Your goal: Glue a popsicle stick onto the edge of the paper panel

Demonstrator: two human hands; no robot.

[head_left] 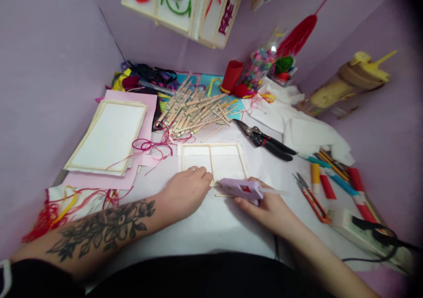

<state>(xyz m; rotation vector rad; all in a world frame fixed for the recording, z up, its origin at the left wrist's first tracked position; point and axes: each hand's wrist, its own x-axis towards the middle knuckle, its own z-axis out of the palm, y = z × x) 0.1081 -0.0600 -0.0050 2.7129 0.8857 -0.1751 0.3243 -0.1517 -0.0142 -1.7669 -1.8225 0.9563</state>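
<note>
A thin wooden stick frame point(212, 161) with a middle bar lies on white paper in front of me. My left hand point(190, 185) is closed over its lower left part, the curled fingers touching it near the foot of the middle bar. What lies under those fingers is hidden. In my right hand point(264, 203) is a purple hot glue gun point(241, 189), a clear glue stick point(276, 192) poking out of its back. Its nozzle points left, close to the left fingertips. Just below the gun lies a loose wooden stick point(223, 196).
Finished paper panels point(107, 133) are stacked at left. Behind the frame lie piled sticks point(194, 108) and red thread point(148, 146). Pruning shears point(264, 140), orange-handled snips point(312, 199), markers point(327, 186) and a power strip point(357, 232) occupy the right. A decorated lantern point(185, 7) hangs above.
</note>
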